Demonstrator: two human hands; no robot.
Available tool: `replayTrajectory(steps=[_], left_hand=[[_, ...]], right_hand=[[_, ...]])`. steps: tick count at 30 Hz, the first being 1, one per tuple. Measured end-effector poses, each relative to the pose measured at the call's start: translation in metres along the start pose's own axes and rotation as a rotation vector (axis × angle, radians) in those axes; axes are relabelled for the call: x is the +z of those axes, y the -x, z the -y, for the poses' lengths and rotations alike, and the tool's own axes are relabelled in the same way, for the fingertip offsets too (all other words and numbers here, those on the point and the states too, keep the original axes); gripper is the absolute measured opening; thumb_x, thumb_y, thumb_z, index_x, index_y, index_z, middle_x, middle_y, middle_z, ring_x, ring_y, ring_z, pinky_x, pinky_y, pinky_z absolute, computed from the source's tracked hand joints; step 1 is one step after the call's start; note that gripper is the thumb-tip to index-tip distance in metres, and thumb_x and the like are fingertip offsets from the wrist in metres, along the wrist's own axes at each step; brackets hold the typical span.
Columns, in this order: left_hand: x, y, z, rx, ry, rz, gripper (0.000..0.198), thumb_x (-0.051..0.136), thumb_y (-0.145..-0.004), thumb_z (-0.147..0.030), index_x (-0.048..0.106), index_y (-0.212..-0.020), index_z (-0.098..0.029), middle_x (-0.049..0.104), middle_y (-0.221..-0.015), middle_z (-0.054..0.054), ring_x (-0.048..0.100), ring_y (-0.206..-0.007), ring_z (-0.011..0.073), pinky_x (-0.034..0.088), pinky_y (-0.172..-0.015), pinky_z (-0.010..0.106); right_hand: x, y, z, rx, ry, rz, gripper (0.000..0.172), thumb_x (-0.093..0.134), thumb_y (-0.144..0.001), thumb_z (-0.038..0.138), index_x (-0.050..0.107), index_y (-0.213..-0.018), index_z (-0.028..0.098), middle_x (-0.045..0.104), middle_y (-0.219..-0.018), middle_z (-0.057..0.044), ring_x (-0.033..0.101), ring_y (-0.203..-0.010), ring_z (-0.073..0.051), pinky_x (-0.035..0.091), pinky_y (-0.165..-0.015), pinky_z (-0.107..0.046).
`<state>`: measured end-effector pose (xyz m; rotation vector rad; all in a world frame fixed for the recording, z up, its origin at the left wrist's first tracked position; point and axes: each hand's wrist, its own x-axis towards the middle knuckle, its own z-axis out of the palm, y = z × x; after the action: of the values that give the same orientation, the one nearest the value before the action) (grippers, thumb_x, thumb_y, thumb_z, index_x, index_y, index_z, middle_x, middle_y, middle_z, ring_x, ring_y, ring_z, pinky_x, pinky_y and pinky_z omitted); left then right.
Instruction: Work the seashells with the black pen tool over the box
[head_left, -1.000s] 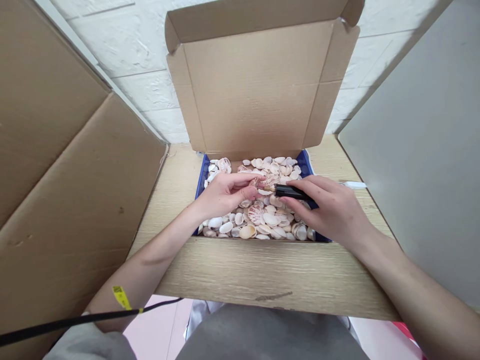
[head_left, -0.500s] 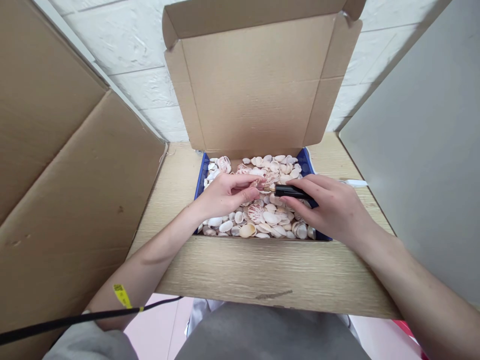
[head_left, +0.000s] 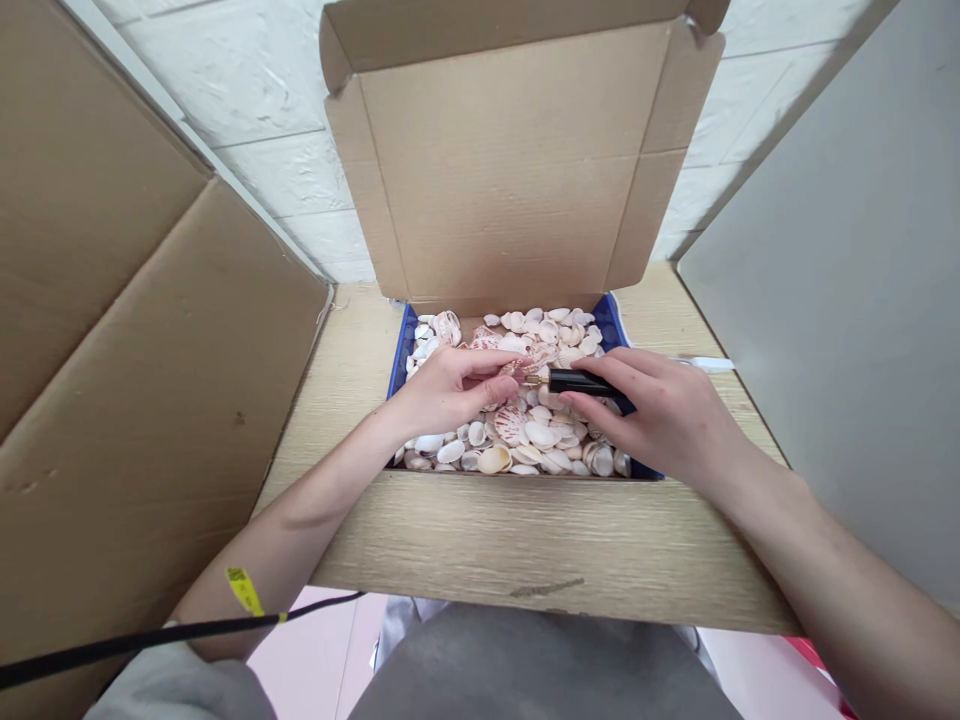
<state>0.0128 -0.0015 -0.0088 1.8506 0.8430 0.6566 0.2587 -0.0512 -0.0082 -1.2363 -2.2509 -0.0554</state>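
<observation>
A blue-sided cardboard box [head_left: 396,372] full of pale seashells [head_left: 541,434] lies open on the wooden table. Over the shells, my left hand [head_left: 457,388] pinches a small reddish shell [head_left: 514,369] between thumb and fingers. My right hand [head_left: 660,410] grips a black pen-shaped tool [head_left: 585,382] from the right. The brass-coloured tip [head_left: 535,379] of the tool points left and meets or nearly meets the held shell; exact contact is too small to tell. A striped scallop shell [head_left: 511,425] rests below my left fingertips.
The raised box lid [head_left: 517,170] leans at the back before a white brick wall [head_left: 262,170]. Cardboard [head_left: 150,330] stands on the left, a grey panel [head_left: 847,270] on the right. A black cable [head_left: 150,638] with a yellow tag crosses the lower left. A white strip [head_left: 709,365] lies right.
Both hands keep nearly the same place and grip. The view has shifted very slightly, and the tool tip shows a little differently beside the held shell.
</observation>
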Motion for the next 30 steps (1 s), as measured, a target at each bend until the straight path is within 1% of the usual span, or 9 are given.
replayTrajectory(steps=[4,8,11,14,18,21,24,30], left_hand=[[0.0005,-0.0002,0.0002,0.005,0.024,-0.003,0.042,0.063,-0.091,-0.042,0.072,-0.120,-0.013,0.078,-0.094,0.008,0.072,-0.081,0.0182,0.057,-0.071,0.027],[0.0007,-0.0007,-0.0008,0.019,0.025,0.000,0.042,0.062,-0.091,-0.041,0.071,-0.120,-0.011,0.078,-0.094,0.009,0.072,-0.080,0.0181,0.057,-0.069,0.027],[0.0006,-0.0006,-0.0023,0.014,0.024,0.001,0.044,0.062,-0.091,-0.040,0.070,-0.121,-0.010,0.078,-0.095,0.010,0.073,-0.080,0.0186,0.057,-0.070,0.027],[0.0004,-0.0001,-0.0024,0.006,0.031,0.006,0.043,0.063,-0.091,-0.039,0.070,-0.121,-0.010,0.079,-0.096,0.009,0.073,-0.080,0.0186,0.058,-0.071,0.027],[-0.0003,0.0002,-0.0009,0.013,0.014,0.008,0.042,0.063,-0.091,-0.039,0.070,-0.121,-0.011,0.079,-0.094,0.009,0.073,-0.080,0.0181,0.058,-0.070,0.027],[-0.0006,-0.0002,-0.0008,0.028,-0.015,0.009,0.041,0.062,-0.091,-0.040,0.072,-0.118,-0.011,0.078,-0.089,0.008,0.072,-0.077,0.0177,0.057,-0.068,0.026],[-0.0001,-0.0004,-0.0014,0.018,-0.015,0.008,0.039,0.062,-0.091,-0.039,0.072,-0.117,-0.011,0.078,-0.090,0.008,0.072,-0.078,0.0176,0.058,-0.070,0.027],[0.0009,0.0002,-0.0005,-0.005,0.029,0.024,0.041,0.062,-0.091,-0.038,0.070,-0.121,-0.011,0.079,-0.093,0.009,0.073,-0.081,0.0183,0.060,-0.073,0.030]], right_hand=[[-0.0003,-0.0003,-0.0003,-0.005,0.006,0.001,0.019,0.057,-0.096,0.038,0.066,-0.098,0.021,0.071,-0.084,-0.005,0.066,-0.072,-0.019,0.044,-0.057,-0.030],[-0.0007,-0.0005,-0.0005,-0.014,0.004,0.002,0.020,0.057,-0.096,0.038,0.065,-0.099,0.020,0.071,-0.085,-0.005,0.066,-0.072,-0.019,0.045,-0.057,-0.031],[-0.0011,-0.0007,-0.0005,-0.015,0.008,0.009,0.020,0.057,-0.096,0.038,0.065,-0.099,0.021,0.071,-0.084,-0.004,0.066,-0.071,-0.019,0.045,-0.056,-0.031],[-0.0014,-0.0008,-0.0003,-0.019,0.005,0.009,0.021,0.056,-0.097,0.039,0.066,-0.098,0.020,0.070,-0.083,-0.004,0.065,-0.071,-0.019,0.044,-0.056,-0.031],[-0.0017,-0.0009,-0.0003,-0.024,0.005,0.013,0.020,0.058,-0.096,0.037,0.066,-0.098,0.019,0.069,-0.081,-0.003,0.064,-0.069,-0.018,0.044,-0.055,-0.030],[-0.0019,-0.0010,-0.0002,-0.020,0.010,0.016,0.020,0.058,-0.096,0.038,0.066,-0.099,0.019,0.069,-0.081,-0.003,0.064,-0.069,-0.018,0.044,-0.055,-0.030],[-0.0020,-0.0009,-0.0001,-0.022,0.009,0.024,0.021,0.057,-0.096,0.038,0.066,-0.100,0.018,0.070,-0.083,-0.004,0.065,-0.071,-0.019,0.044,-0.056,-0.030],[-0.0023,-0.0008,-0.0006,-0.039,0.029,0.025,0.021,0.058,-0.096,0.036,0.067,-0.099,0.017,0.070,-0.082,-0.004,0.065,-0.069,-0.019,0.042,-0.053,-0.030]])
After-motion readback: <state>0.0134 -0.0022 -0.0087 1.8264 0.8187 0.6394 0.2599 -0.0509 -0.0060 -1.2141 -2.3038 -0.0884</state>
